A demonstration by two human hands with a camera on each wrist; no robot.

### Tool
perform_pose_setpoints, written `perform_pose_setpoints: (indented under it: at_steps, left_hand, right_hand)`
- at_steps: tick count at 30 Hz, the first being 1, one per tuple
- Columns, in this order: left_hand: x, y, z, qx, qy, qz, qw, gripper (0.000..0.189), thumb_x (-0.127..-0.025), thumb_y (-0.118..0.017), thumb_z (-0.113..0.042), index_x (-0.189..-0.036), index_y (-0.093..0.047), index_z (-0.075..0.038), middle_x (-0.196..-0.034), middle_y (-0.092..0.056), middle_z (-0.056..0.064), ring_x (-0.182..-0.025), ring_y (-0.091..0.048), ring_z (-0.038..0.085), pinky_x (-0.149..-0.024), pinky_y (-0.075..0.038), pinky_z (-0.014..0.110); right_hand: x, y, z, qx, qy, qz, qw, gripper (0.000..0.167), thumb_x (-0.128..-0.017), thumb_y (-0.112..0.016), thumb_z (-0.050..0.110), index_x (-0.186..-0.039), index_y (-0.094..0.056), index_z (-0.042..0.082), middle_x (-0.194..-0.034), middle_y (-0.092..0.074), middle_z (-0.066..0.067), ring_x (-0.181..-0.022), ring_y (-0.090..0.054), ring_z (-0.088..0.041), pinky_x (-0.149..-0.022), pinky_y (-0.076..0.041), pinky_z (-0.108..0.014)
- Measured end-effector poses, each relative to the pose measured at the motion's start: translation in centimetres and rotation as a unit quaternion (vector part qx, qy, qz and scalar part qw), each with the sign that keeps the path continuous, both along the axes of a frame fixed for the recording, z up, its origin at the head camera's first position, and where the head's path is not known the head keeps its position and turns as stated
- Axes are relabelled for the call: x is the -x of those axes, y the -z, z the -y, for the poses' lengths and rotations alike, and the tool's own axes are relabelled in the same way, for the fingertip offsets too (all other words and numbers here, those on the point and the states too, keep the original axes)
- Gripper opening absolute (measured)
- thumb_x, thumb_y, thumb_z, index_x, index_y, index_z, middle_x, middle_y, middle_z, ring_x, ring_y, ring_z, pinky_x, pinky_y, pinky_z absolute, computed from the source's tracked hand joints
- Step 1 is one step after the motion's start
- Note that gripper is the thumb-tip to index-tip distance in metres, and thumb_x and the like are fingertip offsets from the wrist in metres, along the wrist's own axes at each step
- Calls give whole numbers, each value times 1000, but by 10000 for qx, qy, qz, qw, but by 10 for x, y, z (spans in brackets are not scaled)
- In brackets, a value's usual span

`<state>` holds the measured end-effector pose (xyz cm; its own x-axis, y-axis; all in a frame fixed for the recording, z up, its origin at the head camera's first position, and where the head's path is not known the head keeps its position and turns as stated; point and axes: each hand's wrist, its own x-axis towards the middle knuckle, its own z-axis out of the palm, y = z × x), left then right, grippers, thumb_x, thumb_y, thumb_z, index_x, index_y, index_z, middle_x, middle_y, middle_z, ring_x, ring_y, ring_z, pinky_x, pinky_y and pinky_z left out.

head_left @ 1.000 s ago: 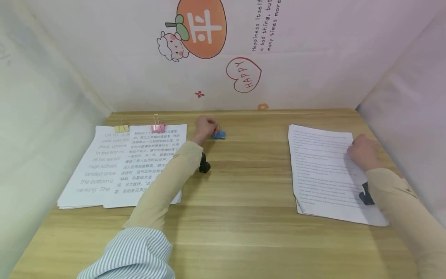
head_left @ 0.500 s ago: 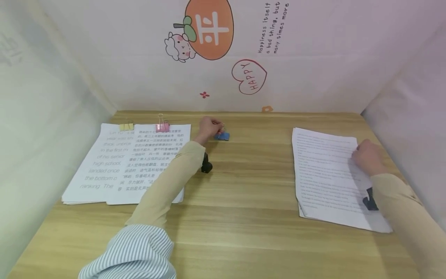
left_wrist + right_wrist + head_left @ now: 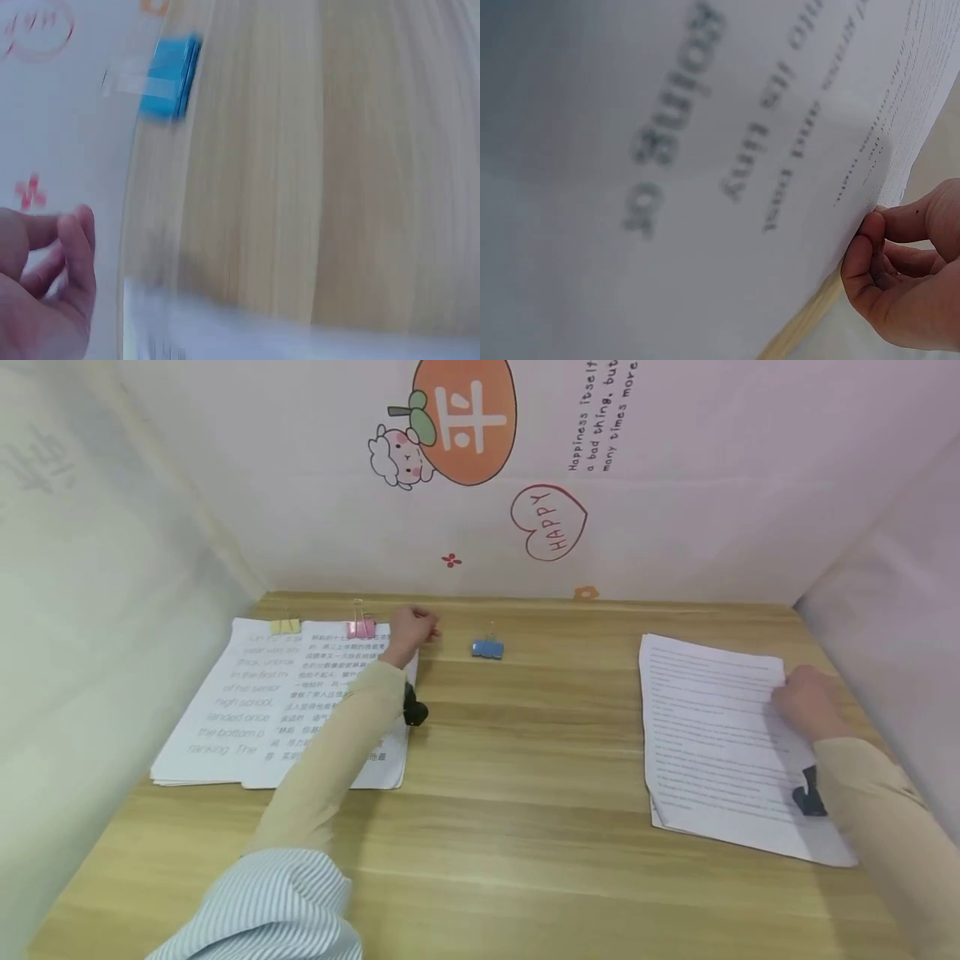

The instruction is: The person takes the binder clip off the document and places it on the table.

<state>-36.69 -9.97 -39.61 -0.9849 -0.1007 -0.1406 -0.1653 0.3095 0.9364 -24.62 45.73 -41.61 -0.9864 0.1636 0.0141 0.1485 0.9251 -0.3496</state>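
A blue binder clip [image 3: 487,648] stands on the table near its back edge, its wire handle pointing up. To its left, my left hand [image 3: 409,631] is over the top right corner of the left paper stacks, fingers loosely curled. Nothing shows between those fingers in the left wrist view, where the hand [image 3: 52,277] is apart from the blue clip [image 3: 170,77]. On the right lies a stack of printed paper [image 3: 708,743]. My right hand [image 3: 904,274] pinches that stack's right edge between thumb and fingers; in the head view the hand [image 3: 810,700] partly covers the edge.
Two overlapping printed stacks lie on the left, one with a yellow binder clip [image 3: 285,626] at its top, the other with a pink binder clip [image 3: 362,627]. Bare wooden table [image 3: 525,777] lies between the left and right papers. White printed cloth [image 3: 675,485] walls the back and sides.
My left hand has come off the blue binder clip and moved left; the clip stays on the table. My right hand keeps its place at the paper's edge. The head view has shifted slightly.
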Motion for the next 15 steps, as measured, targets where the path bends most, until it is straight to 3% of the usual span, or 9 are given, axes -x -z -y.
perform_pose_setpoints:
  at_steps: [4, 8, 11, 15]
  left_hand:
    - [-11, -2, 48, 854, -692, 170, 9938, 32, -92, -58, -12, -119, -58, 5, -117, -63, 22, -59, -55, 2, -64, -54, 16]
    - [-28, -1, 98, 2297, -1239, 268, 9650, 24, -88, -57, -12, -104, -62, 4, -99, -65, 19, -63, -54, 13, -59, -48, 24]
    - [-40, -1, 127, 2936, -1486, 400, 9435, 25, -82, -53, -8, -102, -58, 7, -92, -60, 20, -74, -54, 25, -67, -49, 36]
    - [-52, 0, 150, 3071, -1510, 643, 9374, 39, -81, -53, -9, -114, -53, 11, -105, -59, 25, -92, -55, 35, -86, -50, 46]
  right_hand:
    - [3, -2, 1, -150, -30, -23, 9999, 20, -76, -43, 2, -57, -43, -2, -56, -44, -13, -56, -42, -30, -51, -29, -34]
    - [4, -3, 3, -151, 21, 61, 9999, 19, -76, -43, 2, -59, -44, -3, -57, -45, -14, -57, -42, -30, -49, -30, -32]
    - [2, -3, 3, -123, 12, 99, 9999, 20, -76, -43, 3, -57, -43, -1, -56, -44, -13, -56, -42, -29, -48, -29, -31]
    - [-2, -3, 2, -136, 43, 259, 9996, 20, -77, -43, 4, -59, -45, -4, -59, -47, -17, -58, -44, -31, -50, -31, -32]
